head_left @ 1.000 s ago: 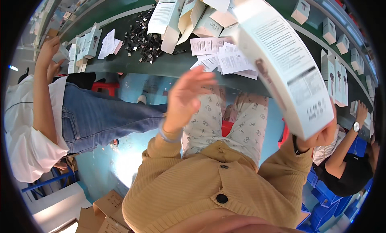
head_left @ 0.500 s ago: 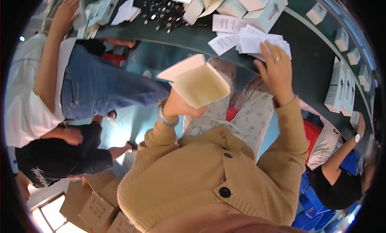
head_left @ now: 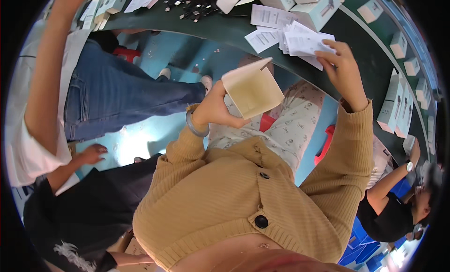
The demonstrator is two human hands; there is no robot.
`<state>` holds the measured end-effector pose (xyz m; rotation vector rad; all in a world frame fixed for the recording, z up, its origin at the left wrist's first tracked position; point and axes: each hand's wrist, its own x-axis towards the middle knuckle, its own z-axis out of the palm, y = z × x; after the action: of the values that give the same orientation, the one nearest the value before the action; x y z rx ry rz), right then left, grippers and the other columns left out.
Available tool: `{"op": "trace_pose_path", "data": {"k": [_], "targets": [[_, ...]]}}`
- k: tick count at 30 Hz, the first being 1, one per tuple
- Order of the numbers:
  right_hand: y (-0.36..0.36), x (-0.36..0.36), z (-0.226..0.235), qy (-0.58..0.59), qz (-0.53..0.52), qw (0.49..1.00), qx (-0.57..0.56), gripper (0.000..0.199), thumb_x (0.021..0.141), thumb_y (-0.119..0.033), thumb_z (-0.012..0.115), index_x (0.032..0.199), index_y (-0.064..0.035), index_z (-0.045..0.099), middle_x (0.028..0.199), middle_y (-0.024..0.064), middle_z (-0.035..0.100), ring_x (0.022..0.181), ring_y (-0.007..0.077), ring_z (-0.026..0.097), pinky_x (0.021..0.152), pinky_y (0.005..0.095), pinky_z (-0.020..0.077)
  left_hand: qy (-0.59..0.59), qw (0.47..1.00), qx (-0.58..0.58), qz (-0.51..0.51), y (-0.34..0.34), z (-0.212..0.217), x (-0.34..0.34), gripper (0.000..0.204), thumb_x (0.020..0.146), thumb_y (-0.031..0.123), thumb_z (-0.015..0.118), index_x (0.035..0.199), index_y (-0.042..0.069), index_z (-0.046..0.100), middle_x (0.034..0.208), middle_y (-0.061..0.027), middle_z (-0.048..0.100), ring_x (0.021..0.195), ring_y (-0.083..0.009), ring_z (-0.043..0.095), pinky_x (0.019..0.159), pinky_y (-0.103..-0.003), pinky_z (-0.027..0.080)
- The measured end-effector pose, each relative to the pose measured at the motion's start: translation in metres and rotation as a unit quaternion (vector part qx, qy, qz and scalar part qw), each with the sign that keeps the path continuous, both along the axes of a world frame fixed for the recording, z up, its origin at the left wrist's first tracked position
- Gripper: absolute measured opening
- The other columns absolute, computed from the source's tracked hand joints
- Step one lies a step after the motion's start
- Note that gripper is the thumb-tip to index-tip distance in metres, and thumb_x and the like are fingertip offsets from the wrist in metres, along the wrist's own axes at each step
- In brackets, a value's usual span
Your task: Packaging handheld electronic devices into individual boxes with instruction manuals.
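My left hand (head_left: pixel 214 108) grips a small white carton (head_left: pixel 255 94) from its left side. The carton's top is open, its flap folded back and its pale inside showing nothing in it. At the table's near edge, my right hand (head_left: pixel 346 70) has its fingers apart, with the fingertips at the right edge of a loose pile of white printed leaflets (head_left: pixel 307 40). No leaflet is visibly lifted. Another leaflet (head_left: pixel 269 16) lies at the back of the pile.
White cartons (head_left: pixel 318 11) stand behind the leaflets on the dark green table (head_left: pixel 356 47). Small black parts (head_left: pixel 194 7) lie heaped farther left. Tall boxes (head_left: pixel 396 105) stand at the right. Co-workers flank me: a forearm (head_left: pixel 44 94) at left, a watch-wearing hand (head_left: pixel 413 154) at right.
My right hand has moved right, from over the leaflets to their right edge. My left hand has shifted right with the carton. The person at lower left has moved closer.
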<state>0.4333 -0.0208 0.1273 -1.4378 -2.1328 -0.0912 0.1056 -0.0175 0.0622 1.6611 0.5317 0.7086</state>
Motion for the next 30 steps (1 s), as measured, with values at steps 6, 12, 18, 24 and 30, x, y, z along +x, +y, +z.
{"op": "trace_pose_path", "data": {"k": [6, 12, 18, 24, 30], "targets": [[-0.064, -0.027, 0.06, 0.455, -0.096, 0.883, 0.059, 0.007, 0.081, 0.003, 0.069, 0.088, 0.0042, 0.067, 0.084, 0.0083, 0.067, 0.061, 0.0105, 0.06, 0.055, 0.0206, 0.0459, -0.017, 0.992, -0.115, -0.056, -0.003, -0.019, 0.034, 0.088, 0.058, 0.023, 0.082, 0.133, 0.002, 0.04, 0.123, -0.0083, 0.052, 0.114, -0.0177, 0.048, 0.098, -0.033, 0.037], [-0.067, -0.049, 0.05, 0.465, 0.002, 0.885, -0.032, 0.015, 0.083, 0.005, 0.065, 0.098, 0.0036, 0.067, 0.086, 0.0106, 0.068, 0.065, 0.0105, 0.061, 0.058, 0.0215, 0.0491, -0.036, 0.972, -0.184, -0.141, -0.012, -0.017, 0.058, 0.096, 0.061, 0.026, 0.08, 0.139, 0.001, 0.031, 0.131, -0.0079, 0.046, 0.12, -0.0183, 0.043, 0.103, -0.035, 0.033], [-0.056, -0.053, 0.026, 0.272, 0.078, 0.954, -0.094, 0.023, 0.077, -0.007, 0.072, 0.099, -0.0036, 0.069, 0.089, 0.0064, 0.067, 0.072, 0.0094, 0.056, 0.059, 0.0212, 0.0435, -0.007, 0.964, -0.21, -0.164, -0.006, -0.022, 0.056, 0.1, 0.059, 0.026, 0.079, 0.141, 0.002, 0.029, 0.135, -0.009, 0.044, 0.125, -0.0195, 0.04, 0.104, -0.036, 0.033], [-0.056, -0.047, 0.031, 0.376, 0.005, 0.902, -0.211, 0.031, 0.073, -0.01, 0.076, 0.104, -0.0057, 0.068, 0.09, 0.0019, 0.062, 0.06, 0.0069, 0.041, 0.054, 0.0207, 0.0361, -0.01, 0.96, -0.234, -0.153, -0.009, -0.038, 0.038, 0.106, 0.06, 0.031, 0.081, 0.144, 0.002, 0.024, 0.139, -0.0112, 0.039, 0.129, -0.0225, 0.036, 0.106, -0.038, 0.03], [-0.019, -0.077, 0.023, 0.371, 0.079, 0.912, -0.156, 0.014, 0.081, -0.004, 0.067, 0.095, -0.0012, 0.068, 0.078, 0.0026, 0.062, 0.057, 0.0056, 0.043, 0.051, 0.0208, 0.0338, -0.037, 0.966, -0.234, -0.103, -0.009, -0.043, 0.011, 0.102, 0.062, 0.027, 0.081, 0.142, 0.0, 0.026, 0.139, -0.0106, 0.04, 0.128, -0.0209, 0.038, 0.107, -0.036, 0.029]]}}
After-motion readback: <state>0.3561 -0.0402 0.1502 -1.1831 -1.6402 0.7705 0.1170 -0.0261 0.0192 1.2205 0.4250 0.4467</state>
